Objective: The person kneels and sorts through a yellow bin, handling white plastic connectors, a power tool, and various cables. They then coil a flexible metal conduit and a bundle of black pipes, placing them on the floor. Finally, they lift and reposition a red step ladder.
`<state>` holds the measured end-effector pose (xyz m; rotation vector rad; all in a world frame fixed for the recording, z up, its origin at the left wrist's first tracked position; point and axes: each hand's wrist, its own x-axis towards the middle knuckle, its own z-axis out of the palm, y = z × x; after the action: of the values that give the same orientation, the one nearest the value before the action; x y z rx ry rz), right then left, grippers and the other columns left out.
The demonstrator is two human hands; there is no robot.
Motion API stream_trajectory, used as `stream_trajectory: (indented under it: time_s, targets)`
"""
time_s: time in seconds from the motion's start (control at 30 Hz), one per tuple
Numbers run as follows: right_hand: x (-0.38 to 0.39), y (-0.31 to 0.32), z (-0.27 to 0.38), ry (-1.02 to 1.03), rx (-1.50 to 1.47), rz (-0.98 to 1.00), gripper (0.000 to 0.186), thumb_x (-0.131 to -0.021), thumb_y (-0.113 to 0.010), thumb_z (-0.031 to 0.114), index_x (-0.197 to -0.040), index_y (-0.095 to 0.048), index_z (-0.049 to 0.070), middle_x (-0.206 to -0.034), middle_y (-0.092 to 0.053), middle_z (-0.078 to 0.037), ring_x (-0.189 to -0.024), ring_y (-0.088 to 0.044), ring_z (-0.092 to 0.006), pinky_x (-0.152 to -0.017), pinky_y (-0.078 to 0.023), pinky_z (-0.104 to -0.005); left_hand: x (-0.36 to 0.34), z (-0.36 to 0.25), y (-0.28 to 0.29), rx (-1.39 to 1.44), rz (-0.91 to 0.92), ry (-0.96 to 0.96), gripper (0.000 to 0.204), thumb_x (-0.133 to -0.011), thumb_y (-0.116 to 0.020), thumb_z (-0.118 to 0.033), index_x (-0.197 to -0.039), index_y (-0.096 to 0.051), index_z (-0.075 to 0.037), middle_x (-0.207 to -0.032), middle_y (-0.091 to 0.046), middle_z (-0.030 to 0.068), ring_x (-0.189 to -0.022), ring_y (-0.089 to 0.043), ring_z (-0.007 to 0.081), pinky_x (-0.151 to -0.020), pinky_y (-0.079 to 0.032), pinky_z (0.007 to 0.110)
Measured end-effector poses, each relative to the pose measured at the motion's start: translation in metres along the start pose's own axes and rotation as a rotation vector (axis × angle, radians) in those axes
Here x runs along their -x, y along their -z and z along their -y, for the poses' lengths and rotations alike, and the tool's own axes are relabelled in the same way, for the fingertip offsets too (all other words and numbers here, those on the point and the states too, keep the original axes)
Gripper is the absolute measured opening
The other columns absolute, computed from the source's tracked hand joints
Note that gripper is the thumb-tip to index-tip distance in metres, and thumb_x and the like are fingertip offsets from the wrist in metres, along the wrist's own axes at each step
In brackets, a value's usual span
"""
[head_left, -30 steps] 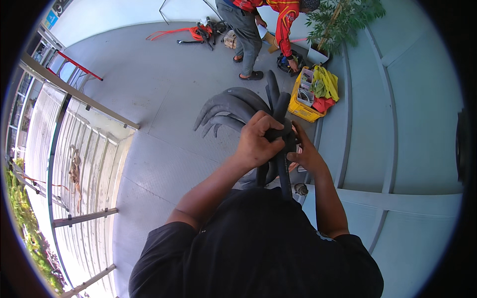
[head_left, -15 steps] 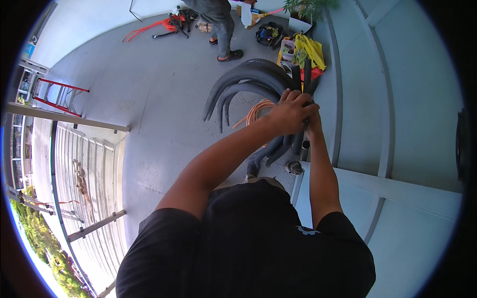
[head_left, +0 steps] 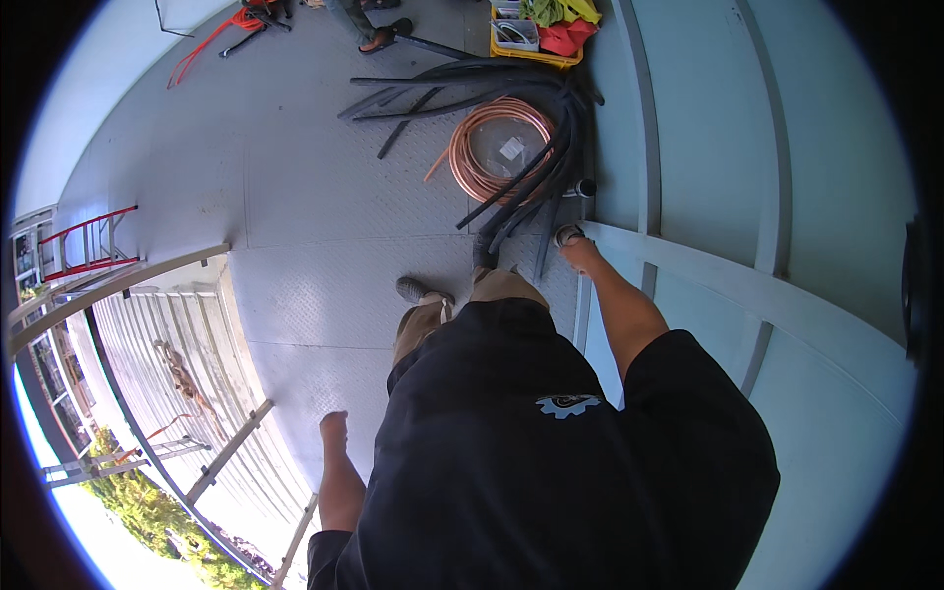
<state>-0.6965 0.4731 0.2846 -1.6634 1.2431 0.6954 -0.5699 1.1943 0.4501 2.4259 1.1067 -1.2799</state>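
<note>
My right hand (head_left: 580, 256) reaches down by the corner of the wall ledge, closed at a small roundish grey-and-dark thing (head_left: 566, 234) whose kind I cannot make out. Low at my left side hangs my left hand (head_left: 334, 425), its fingers curled and nothing seen in them. Ahead of my feet a bundle of black foam pipe insulation tubes (head_left: 560, 133) lies loose on the floor, fanning out to the left and toward me. Partly beneath it rests a coil of copper tubing (head_left: 477, 177), with a clear plastic bag (head_left: 503, 147) inside the ring.
A yellow crate (head_left: 551, 57) with bins and cloths stands beyond the tubes. Another person's leg and sandal (head_left: 383, 35) are at the top, near an orange cord (head_left: 206, 47). A red ladder (head_left: 93, 241) and a railing (head_left: 128, 280) are left; a pale panelled wall (head_left: 688, 128) is right.
Both hands have let go of the foam tubes, which now lie over the copper coil. My left hand has dropped to my left side; my right has come nearer to the roundish thing.
</note>
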Motion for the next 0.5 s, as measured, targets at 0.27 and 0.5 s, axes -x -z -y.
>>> stream_trajectory:
  time_s: [0.27, 0.5]
  targets:
    - [0.019, -0.076, 0.013, 0.006, 0.126, 0.296, 0.030, -0.086, -0.071, 0.029, -0.109, -0.071, 0.010, -0.079, -0.066, -0.006, -0.064, -0.063, -0.0187, -0.049, -0.047, -0.0363, 0.048, 0.082, -0.042, 0.009, 0.137, -0.260, 0.040, -0.090, -0.067, -0.028, -0.123, -0.066, -0.006, -0.107, -0.071, 0.0100, -0.084, -0.068, 0.0238, -0.066, -0.052, 0.039]
    - [0.065, -0.005, 0.171, 0.398, -0.234, 0.093, 0.023, -0.091, -0.067, 0.020, -0.113, -0.069, 0.012, -0.084, -0.065, 0.002, -0.064, -0.059, -0.0073, -0.053, -0.046, -0.0233, 0.091, -0.091, -0.013, 0.062, 0.137, -0.775, 0.046, -0.091, -0.072, -0.028, -0.131, -0.064, -0.005, -0.123, -0.071, 0.0166, -0.114, -0.068, 0.0297, -0.099, -0.053, 0.039]
